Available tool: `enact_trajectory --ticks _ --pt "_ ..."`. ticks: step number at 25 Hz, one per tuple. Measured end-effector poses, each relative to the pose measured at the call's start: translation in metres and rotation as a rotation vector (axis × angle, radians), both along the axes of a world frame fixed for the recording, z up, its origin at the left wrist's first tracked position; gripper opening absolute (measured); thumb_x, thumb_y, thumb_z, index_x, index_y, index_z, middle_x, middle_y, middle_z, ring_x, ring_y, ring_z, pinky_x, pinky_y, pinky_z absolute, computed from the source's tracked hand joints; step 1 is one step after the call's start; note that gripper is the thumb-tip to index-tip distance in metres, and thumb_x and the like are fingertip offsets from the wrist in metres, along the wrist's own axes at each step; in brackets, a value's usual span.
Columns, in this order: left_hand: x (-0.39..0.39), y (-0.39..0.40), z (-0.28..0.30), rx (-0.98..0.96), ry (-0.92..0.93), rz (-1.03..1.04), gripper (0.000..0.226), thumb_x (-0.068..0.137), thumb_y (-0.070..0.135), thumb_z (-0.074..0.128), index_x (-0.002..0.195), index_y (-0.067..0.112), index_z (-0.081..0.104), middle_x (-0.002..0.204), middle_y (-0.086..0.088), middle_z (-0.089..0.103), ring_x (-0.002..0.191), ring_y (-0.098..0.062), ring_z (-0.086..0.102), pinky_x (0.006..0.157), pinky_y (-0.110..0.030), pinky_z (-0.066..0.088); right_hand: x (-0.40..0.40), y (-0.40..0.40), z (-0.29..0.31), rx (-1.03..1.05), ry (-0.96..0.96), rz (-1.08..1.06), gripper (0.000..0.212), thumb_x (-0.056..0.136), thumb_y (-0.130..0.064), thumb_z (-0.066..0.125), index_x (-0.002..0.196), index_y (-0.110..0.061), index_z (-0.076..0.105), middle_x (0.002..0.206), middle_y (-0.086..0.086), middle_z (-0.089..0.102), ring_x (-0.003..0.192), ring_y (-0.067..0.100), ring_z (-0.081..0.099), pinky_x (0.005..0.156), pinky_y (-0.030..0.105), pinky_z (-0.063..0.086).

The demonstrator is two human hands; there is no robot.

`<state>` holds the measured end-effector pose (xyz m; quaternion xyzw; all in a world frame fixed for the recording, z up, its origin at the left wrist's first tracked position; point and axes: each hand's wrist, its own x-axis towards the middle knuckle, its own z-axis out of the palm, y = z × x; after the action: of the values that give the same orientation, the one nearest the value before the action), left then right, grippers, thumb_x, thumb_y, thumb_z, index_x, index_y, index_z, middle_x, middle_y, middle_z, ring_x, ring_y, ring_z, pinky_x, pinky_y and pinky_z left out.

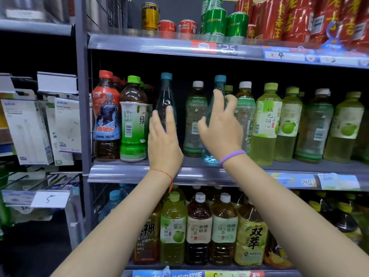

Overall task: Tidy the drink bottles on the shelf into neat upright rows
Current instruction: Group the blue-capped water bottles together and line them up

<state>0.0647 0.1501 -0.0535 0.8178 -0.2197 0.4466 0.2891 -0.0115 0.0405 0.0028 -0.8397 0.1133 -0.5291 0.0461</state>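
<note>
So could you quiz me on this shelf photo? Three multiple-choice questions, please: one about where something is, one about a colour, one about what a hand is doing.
1. Where do the green cans stand?
A. top shelf
B. middle shelf
C. bottom shelf

2. What colour is the cap of the bottle that the right hand reaches for?
A. red
B. white
C. blue

3. How does the left hand lie?
A. clenched in a fist
B. fingers straight against a clear blue-capped bottle
C. hanging down at the side

Answers:
1. A: they sit above the upper price rail.
2. C: its cap shows blue above the fingers.
3. B: the fingers lie flat along that bottle's side.
</note>
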Motion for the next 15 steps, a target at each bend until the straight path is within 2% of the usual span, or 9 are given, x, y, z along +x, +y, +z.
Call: enact_trajectory --ticks 1,3,5,6,7,9,12,15 --pt "-0.001 -0.002 0.000 0.089 -0.081 0.057 0.089 0.082 -0.002 0.058 0.158 0.019 0.018 0.160 -0.026 0.015 0.146 -0.045 0.022 0.111 -0.047 0.036 -0.003 -0.006 0.004 0.037 0.049 -0.022 0.063 0.092 -0.026 0.053 0.150 -0.022 0.030 0.148 0.019 0.028 0.061 0.031 0.053 0.052 0.030 0.039" --pt "0.001 -0.005 0.005 0.187 -0.090 0.148 0.082 0.077 -0.003 0.059 0.150 0.026 0.037 0.159 -0.023 0.019 0.143 -0.045 0.026 0.099 -0.047 0.044 -0.006 -0.015 0.010 0.103 0.224 -0.016 0.063 0.093 -0.026 0.050 0.151 -0.035 0.027 0.153 0.020 0.021 0.063 0.032 0.055 0.054 0.029 0.037" --pt "0.001 -0.005 0.011 0.146 -0.061 0.202 0.068 0.069 -0.003 0.065 0.131 0.023 0.055 0.143 -0.023 0.039 0.123 -0.042 0.044 0.071 -0.041 0.048 -0.004 -0.020 0.012 0.107 0.348 -0.015 0.059 0.095 -0.029 0.048 0.149 -0.042 0.027 0.152 0.021 0.021 0.061 0.030 0.055 0.049 0.028 0.033" --pt "0.001 -0.005 0.012 0.120 -0.044 0.197 0.059 0.068 -0.005 0.066 0.121 0.020 0.059 0.131 -0.022 0.045 0.111 -0.039 0.049 0.059 -0.037 0.043 -0.003 -0.021 0.013 0.095 0.371 -0.015 0.058 0.095 -0.031 0.047 0.148 -0.043 0.027 0.150 0.022 0.022 0.058 0.027 0.054 0.046 0.027 0.032" --pt "0.002 -0.005 0.012 0.110 0.001 0.169 0.050 0.071 -0.005 0.064 0.116 0.017 0.060 0.123 -0.020 0.046 0.104 -0.036 0.049 0.054 -0.035 0.038 -0.002 -0.023 0.014 0.079 0.385 -0.013 0.057 0.096 -0.033 0.047 0.148 -0.043 0.026 0.147 0.023 0.024 0.055 0.025 0.052 0.045 0.026 0.031" --pt "0.006 -0.005 0.011 0.099 0.123 0.096 0.042 0.080 -0.003 0.057 0.119 0.014 0.060 0.123 -0.019 0.042 0.104 -0.036 0.047 0.059 -0.036 0.039 -0.001 -0.024 0.017 0.053 0.395 0.011 0.055 0.096 -0.037 0.049 0.146 -0.041 0.028 0.139 0.023 0.029 0.050 0.024 0.049 0.043 0.026 0.032" --pt "0.013 -0.003 0.014 0.040 0.281 -0.094 0.050 0.089 0.007 0.052 0.138 0.015 0.051 0.129 -0.017 0.040 0.111 -0.039 0.049 0.086 -0.041 0.043 -0.001 -0.025 0.021 0.037 0.362 0.083 0.048 0.095 -0.037 0.050 0.140 -0.040 0.034 0.130 0.020 0.034 0.050 0.026 0.051 0.044 0.027 0.037" --pt "0.006 -0.002 0.019 -0.181 0.382 -0.396 0.053 0.093 0.017 0.048 0.146 0.019 0.041 0.135 -0.011 0.043 0.114 -0.031 0.054 0.094 -0.034 0.041 0.001 -0.020 0.019 0.018 0.346 0.172 0.049 0.096 -0.038 0.051 0.142 -0.041 0.033 0.127 0.018 0.035 0.052 0.027 0.054 0.050 0.030 0.046"
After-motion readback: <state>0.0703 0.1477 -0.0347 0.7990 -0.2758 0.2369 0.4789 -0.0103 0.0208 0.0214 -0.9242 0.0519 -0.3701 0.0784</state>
